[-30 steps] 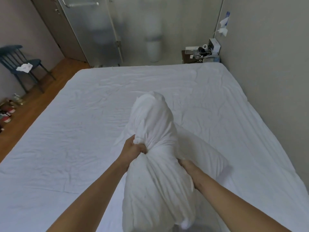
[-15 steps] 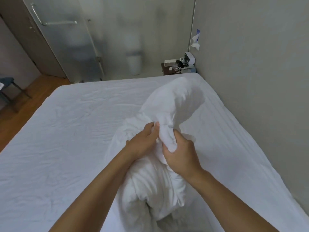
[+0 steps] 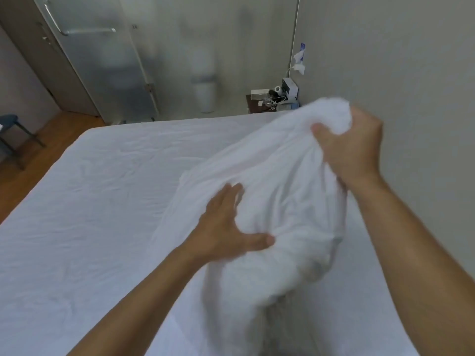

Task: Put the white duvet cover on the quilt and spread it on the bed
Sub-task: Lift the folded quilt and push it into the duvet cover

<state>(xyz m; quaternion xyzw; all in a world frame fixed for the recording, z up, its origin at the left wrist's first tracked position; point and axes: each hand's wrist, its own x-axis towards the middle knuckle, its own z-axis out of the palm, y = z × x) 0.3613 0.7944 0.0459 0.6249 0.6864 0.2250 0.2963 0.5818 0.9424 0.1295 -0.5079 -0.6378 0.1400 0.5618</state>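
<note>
Bundle of white duvet cover and quilt (image 3: 277, 201) held up over the right half of the white-sheeted bed (image 3: 90, 214).

Its long axis runs from low near the person up and away toward the far right corner, top end raised against the grey wall (image 3: 411, 73); cover and quilt cannot be told apart in the bunched cloth. The right hand (image 3: 352, 150) grips the top end, fingers curled round a fistful of fabric. The left hand (image 3: 226, 229) lies flat against the bundle's left side, fingers spread and straight, thumb underneath. Wide bare sheet stretches left to the bed's edge by the wooden floor (image 3: 38, 150); the wall closes in just right of the bundle.
</note>
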